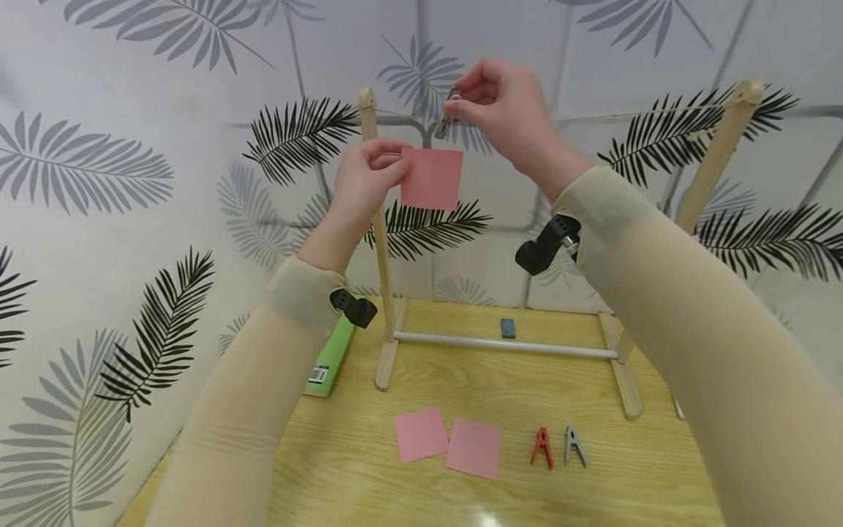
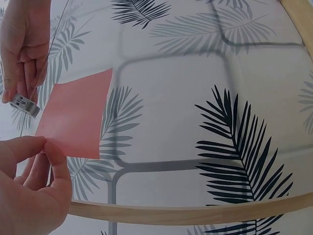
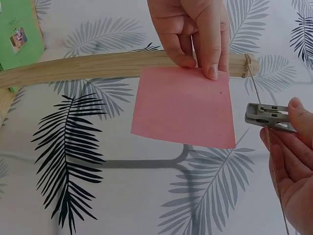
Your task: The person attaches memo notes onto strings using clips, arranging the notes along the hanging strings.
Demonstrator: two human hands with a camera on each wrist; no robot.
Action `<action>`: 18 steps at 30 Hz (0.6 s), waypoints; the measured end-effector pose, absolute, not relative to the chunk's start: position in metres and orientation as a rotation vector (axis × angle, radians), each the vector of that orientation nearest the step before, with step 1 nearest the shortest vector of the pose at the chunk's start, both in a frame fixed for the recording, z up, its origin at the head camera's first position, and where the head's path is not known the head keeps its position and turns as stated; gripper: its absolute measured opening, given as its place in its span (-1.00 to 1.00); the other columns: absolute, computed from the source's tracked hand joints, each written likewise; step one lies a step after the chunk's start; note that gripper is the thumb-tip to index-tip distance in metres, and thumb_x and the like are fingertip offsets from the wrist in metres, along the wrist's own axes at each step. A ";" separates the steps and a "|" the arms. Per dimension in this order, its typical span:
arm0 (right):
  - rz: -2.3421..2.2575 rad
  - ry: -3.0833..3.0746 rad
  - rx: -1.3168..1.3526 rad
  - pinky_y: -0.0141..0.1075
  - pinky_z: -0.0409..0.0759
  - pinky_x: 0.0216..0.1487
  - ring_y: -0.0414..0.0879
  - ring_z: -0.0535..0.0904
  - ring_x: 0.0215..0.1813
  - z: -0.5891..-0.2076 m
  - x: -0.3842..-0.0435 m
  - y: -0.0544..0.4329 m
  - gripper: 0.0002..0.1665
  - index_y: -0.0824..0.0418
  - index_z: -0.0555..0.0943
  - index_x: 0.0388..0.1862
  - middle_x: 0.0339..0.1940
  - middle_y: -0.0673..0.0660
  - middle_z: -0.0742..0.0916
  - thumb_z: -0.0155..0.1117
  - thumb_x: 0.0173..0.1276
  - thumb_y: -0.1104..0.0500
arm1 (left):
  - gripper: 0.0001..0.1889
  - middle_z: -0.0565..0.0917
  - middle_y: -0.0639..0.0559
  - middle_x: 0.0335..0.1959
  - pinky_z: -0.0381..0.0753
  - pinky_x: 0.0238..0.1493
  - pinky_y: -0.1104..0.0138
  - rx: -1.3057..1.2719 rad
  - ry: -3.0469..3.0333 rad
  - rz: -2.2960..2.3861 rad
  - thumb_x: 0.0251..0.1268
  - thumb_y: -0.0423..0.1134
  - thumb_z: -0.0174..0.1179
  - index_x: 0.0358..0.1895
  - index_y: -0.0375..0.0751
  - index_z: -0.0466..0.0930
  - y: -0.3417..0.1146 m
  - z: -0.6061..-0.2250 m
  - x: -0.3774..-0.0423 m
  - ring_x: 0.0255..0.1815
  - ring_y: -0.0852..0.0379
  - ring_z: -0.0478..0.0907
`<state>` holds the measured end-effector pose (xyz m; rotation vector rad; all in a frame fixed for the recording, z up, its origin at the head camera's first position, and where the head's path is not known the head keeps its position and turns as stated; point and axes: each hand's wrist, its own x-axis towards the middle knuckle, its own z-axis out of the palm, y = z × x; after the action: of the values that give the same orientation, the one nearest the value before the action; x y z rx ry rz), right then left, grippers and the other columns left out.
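Note:
My left hand [image 1: 361,179] pinches a square of pink paper [image 1: 431,179] by one edge, up beside the left post of a wooden frame. A thin string [image 1: 648,115] runs between the frame's two post tops. Beside the paper, my right hand [image 1: 506,110] holds a grey clothespin [image 3: 266,115] between thumb and fingers. In the right wrist view the clothespin's nose overlaps the string, apart from the paper. The paper hangs near the string, below the clothespin in the head view.
The frame's left post [image 1: 382,271] and right post [image 1: 714,161] are joined low by a white bar [image 1: 507,345]. On the table lie two pink papers [image 1: 421,435], a red clothespin [image 1: 542,445], another grey clothespin [image 1: 574,443], a small dark block [image 1: 508,328] and a green box [image 1: 334,355].

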<state>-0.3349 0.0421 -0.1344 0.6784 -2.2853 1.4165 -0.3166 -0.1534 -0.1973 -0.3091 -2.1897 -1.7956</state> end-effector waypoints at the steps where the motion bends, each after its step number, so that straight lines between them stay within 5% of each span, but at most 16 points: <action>1: 1.397 -2.299 0.678 -0.39 0.62 0.07 -0.23 0.66 -0.16 -0.134 -0.335 0.042 -0.75 0.17 0.59 -0.14 -0.23 -0.01 0.75 0.42 0.29 0.11 | -0.71 0.70 -0.27 0.06 0.60 0.18 0.31 -0.312 -2.185 -1.803 0.41 -0.35 0.17 0.13 -0.32 0.59 -0.153 -0.197 -0.317 0.08 0.04 0.64; 18: 1.193 -2.450 0.698 -0.35 0.60 0.09 -0.20 0.63 -0.09 -0.137 -0.331 0.036 -0.59 0.25 0.57 0.08 -0.10 0.05 0.71 0.31 0.39 0.02 | -0.72 0.69 -0.25 0.04 0.61 0.18 0.31 -0.407 -2.096 -1.908 0.41 -0.37 0.17 0.12 -0.36 0.57 -0.155 -0.201 -0.323 0.02 0.10 0.65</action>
<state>-0.3310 0.0359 -0.1372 0.6984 -2.4496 1.1929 -0.3229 -0.1554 -0.2006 -0.4075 -2.0965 -1.9084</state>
